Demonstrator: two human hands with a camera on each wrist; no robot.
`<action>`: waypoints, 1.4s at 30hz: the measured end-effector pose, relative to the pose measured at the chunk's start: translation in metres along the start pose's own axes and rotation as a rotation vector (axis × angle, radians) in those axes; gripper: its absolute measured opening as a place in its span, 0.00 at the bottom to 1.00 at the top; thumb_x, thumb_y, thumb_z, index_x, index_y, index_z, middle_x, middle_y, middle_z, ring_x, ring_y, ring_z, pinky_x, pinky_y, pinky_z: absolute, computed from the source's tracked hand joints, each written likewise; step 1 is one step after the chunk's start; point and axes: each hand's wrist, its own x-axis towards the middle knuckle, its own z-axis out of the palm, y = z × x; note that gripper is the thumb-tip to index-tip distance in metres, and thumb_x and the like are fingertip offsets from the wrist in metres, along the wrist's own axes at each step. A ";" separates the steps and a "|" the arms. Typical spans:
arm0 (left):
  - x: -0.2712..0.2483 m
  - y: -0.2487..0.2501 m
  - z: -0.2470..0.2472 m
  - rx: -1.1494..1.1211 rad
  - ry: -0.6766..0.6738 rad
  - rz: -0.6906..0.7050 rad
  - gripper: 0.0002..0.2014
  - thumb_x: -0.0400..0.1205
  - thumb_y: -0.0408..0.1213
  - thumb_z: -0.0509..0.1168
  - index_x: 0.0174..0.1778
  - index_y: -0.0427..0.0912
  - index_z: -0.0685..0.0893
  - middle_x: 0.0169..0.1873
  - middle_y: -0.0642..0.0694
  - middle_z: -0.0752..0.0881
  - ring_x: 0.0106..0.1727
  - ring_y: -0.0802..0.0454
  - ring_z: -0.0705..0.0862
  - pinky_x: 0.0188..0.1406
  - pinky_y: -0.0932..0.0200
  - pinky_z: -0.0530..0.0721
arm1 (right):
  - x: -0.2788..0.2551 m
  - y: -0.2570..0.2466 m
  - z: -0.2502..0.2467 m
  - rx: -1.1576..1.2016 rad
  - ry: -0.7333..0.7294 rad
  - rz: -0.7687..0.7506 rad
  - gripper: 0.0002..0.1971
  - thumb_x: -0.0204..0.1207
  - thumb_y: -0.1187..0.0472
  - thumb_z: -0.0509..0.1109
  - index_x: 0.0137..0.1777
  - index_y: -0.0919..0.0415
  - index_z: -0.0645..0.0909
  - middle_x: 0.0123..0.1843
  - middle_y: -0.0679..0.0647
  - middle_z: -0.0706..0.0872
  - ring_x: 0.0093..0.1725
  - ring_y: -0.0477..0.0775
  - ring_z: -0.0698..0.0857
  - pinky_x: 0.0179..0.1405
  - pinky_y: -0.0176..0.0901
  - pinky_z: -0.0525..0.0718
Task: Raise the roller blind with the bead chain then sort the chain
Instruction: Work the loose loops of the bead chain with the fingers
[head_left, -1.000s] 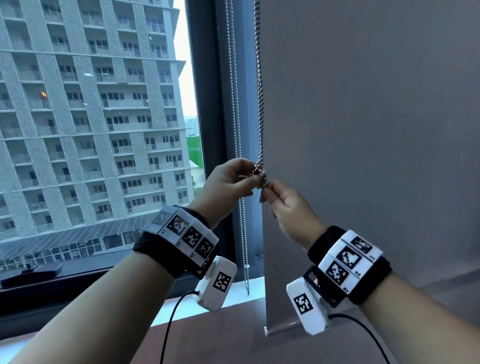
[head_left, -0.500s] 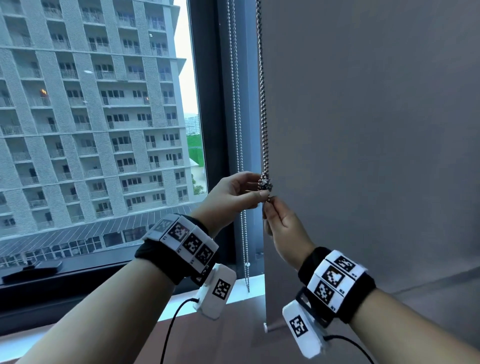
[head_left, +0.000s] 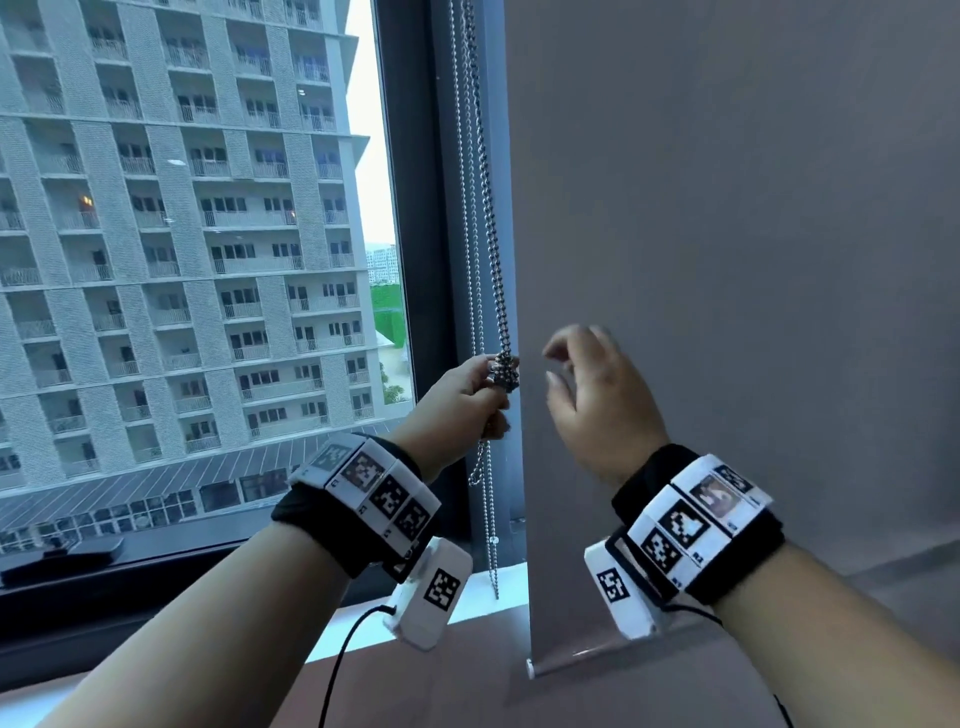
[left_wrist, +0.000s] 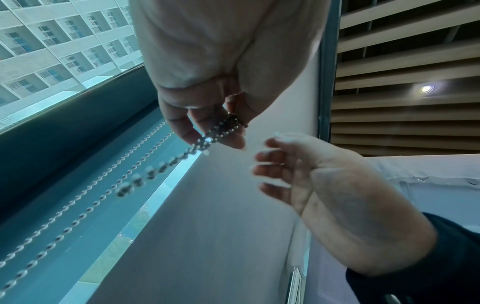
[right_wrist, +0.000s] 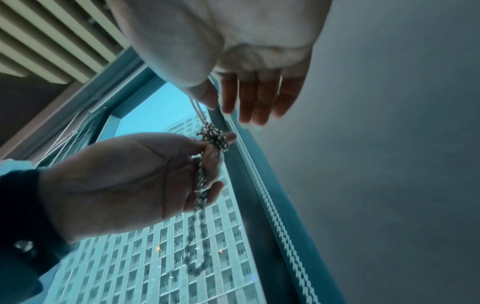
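Bead chain (head_left: 493, 249) hangs beside the left edge of the grey roller blind (head_left: 727, 260), in front of the dark window frame (head_left: 410, 208). A bunched knot of chain sits at the fingertips of the left hand (head_left: 457, 400), which pinches it between thumb and fingers; a short loop of chain dangles below that hand. A second, paler chain hangs just left of it, down to the white sill (head_left: 483, 587). Right hand (head_left: 597, 400) is just right of the knot, not touching it, fingers loosely curled, holding nothing; blurred. Blind's bottom bar (head_left: 571, 657) lies near the sill. Apartment block (head_left: 182, 234) outside the glass.
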 end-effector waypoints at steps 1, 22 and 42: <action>-0.001 0.003 -0.002 0.004 -0.021 -0.018 0.11 0.83 0.24 0.53 0.49 0.41 0.79 0.31 0.47 0.76 0.19 0.61 0.75 0.23 0.65 0.74 | 0.004 0.000 -0.001 -0.111 0.029 -0.155 0.18 0.68 0.70 0.62 0.57 0.54 0.76 0.56 0.53 0.82 0.56 0.58 0.78 0.53 0.56 0.81; 0.017 0.046 -0.037 0.431 0.081 0.443 0.13 0.74 0.28 0.57 0.34 0.46 0.85 0.34 0.54 0.83 0.33 0.64 0.79 0.36 0.64 0.75 | 0.044 -0.017 0.003 0.568 -0.014 0.116 0.05 0.79 0.63 0.61 0.46 0.54 0.78 0.37 0.52 0.82 0.34 0.50 0.86 0.41 0.46 0.86; 0.036 0.052 -0.015 0.050 0.174 0.259 0.09 0.75 0.39 0.68 0.44 0.37 0.88 0.42 0.29 0.88 0.39 0.47 0.82 0.46 0.47 0.82 | 0.051 -0.020 -0.004 1.394 -0.023 0.614 0.15 0.76 0.76 0.62 0.42 0.53 0.68 0.37 0.53 0.83 0.33 0.46 0.85 0.36 0.41 0.87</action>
